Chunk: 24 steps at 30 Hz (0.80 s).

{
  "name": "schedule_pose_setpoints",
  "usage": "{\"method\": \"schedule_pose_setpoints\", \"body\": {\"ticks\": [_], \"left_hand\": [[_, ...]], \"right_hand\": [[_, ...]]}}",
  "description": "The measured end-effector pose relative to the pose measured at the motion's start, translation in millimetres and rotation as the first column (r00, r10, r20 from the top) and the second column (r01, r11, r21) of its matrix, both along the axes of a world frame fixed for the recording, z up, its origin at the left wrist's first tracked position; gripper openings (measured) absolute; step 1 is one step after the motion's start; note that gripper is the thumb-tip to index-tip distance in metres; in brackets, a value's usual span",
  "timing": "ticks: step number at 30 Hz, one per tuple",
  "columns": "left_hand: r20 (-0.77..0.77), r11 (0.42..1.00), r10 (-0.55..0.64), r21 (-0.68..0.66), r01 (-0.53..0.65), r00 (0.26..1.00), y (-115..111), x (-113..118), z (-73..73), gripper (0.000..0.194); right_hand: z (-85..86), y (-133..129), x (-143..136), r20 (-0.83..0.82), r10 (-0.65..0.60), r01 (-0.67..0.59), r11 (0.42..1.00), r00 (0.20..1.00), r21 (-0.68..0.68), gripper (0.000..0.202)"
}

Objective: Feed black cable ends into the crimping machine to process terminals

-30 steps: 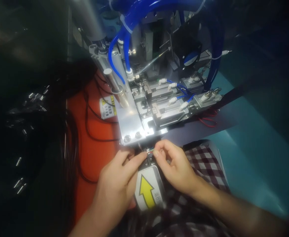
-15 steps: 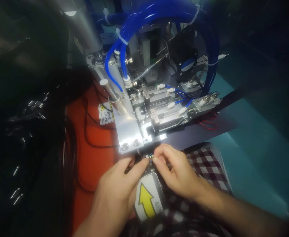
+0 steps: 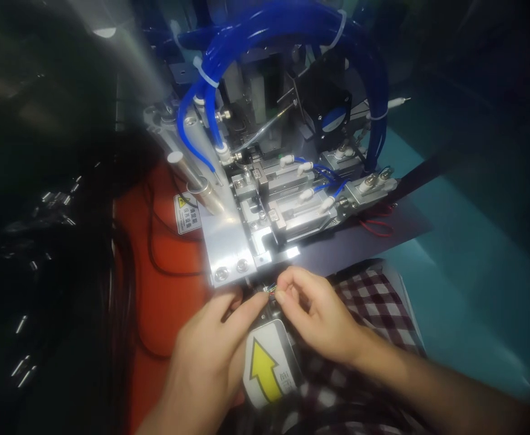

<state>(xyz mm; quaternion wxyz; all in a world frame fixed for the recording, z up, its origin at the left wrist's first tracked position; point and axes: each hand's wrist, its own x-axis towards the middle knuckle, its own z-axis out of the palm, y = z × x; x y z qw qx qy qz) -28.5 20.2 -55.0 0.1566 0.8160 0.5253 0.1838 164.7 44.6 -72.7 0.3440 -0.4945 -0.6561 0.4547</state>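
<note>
1. Pinches thin coloured wires (image 3: 271,289) between thumb and forefinger of the right hand (image 3: 317,314), with the remaining fingers curled in behind.
2. Holds the left hand (image 3: 210,344) opposite, thumb stretched out to the near end of the wires, fingers bent and partly hidden.
3. Cannot tell a left-hand grip from a mere touch at this angle.
4. Has the wires in the narrow gap between both hands, just in front of the lower edge of a silver plate (image 3: 226,241).
5. Shows, nearer the body and between the hands, a white panel (image 3: 274,338) with a yellow arrow (image 3: 264,370) aimed towards the machinery.
6. Shows, past the hands, metal cylinders (image 3: 305,220) with white fittings (image 3: 305,168), below a thick arch of blue tubing (image 3: 292,21).
7. Shows, at left, an orange-red surface (image 3: 165,308) with a white label (image 3: 187,215) and dark cables (image 3: 122,290).
8. Shows, at right, checked cloth (image 3: 369,308) beside the right forearm, and a turquoise surface (image 3: 455,272) farther out.
</note>
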Motion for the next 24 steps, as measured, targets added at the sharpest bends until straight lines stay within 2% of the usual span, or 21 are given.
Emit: {"method": "schedule_pose_setpoints", "body": {"ticks": [2,8,11,14,17,19,21,22,24], "left_hand": [[0.018,1.0,0.003,0.008,-0.003,1.0,1,1,1.7,0.036],[0.016,0.999,-0.01,0.045,0.009,1.0,2,2,5.0,0.034],[0.012,1.0,-0.004,0.026,0.004,1.0,1,2,3.4,0.035],[-0.015,1.0,-0.018,0.019,0.018,1.0,0,1,1.4,0.037],[-0.052,0.999,-0.025,0.042,0.027,0.998,-1,1,-0.1,0.039],[-0.07,0.998,-0.021,0.064,0.026,0.997,-1,1,-0.5,0.04],[-0.08,0.997,-0.017,0.076,0.023,0.997,-2,1,-0.7,0.041],[-0.079,0.997,-0.016,0.078,0.022,0.997,-2,1,-0.7,0.041],[-0.067,0.997,-0.014,0.075,0.019,0.998,-1,1,-0.5,0.039]], "right_hand": [[-0.1,0,1,-0.005,0.009,-0.009,1.0,1.0,0.018,0.01],[3.1,5,5,0.126,0.061,-0.089,0.968,0.99,0.233,0.009],[4.8,8,7,0.152,0.091,-0.126,0.964,0.984,0.236,0.009],[6.5,9,9,0.084,0.097,-0.105,0.99,0.992,0.096,0.009],[8.8,10,7,-0.027,0.07,-0.073,0.991,0.997,-0.115,0.01],[10.5,12,5,-0.125,0.032,-0.069,0.95,0.992,-0.305,0.011],[12.0,13,3,-0.206,-0.025,-0.074,0.884,0.978,-0.461,0.012],[12.4,14,2,-0.228,-0.05,-0.074,0.862,0.972,-0.502,0.013],[12.6,14,2,-0.243,-0.069,-0.069,0.852,0.967,-0.519,0.013]]}}
